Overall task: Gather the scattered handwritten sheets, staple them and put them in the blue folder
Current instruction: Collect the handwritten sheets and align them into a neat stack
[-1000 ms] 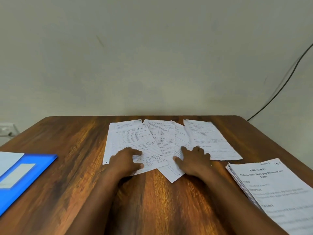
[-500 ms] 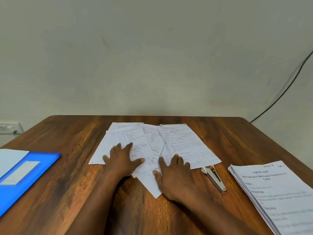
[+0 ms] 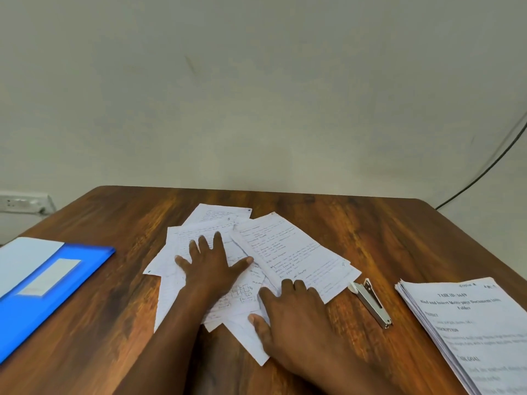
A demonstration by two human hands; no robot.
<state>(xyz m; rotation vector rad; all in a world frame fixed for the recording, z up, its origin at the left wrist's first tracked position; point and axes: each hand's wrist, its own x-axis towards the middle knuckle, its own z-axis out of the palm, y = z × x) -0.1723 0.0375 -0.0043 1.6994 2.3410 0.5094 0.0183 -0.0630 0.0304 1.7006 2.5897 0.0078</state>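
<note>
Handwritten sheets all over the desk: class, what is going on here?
A person presses the left hand and right hand, fingers flat, on the loose handwritten sheets, which overlap in an untidy heap. The stapler lies untouched to their right; the blue folder lies at the far left.

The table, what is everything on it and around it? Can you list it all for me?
handwritten sheets: several, white, overlapping loosely mid-table
stapler: one, silver, on the table right of the sheets
printed stack: one, white, right edge of the table
blue folder: one, blue with a pale label, left edge of the table
table: one, brown wood, under everything
cable: one, dark, on the wall at right
socket strip: one, white, on the wall at left
left hand: fingers spread flat on the sheets
right hand: fingers straight, pressing the sheets' near edge
</note>
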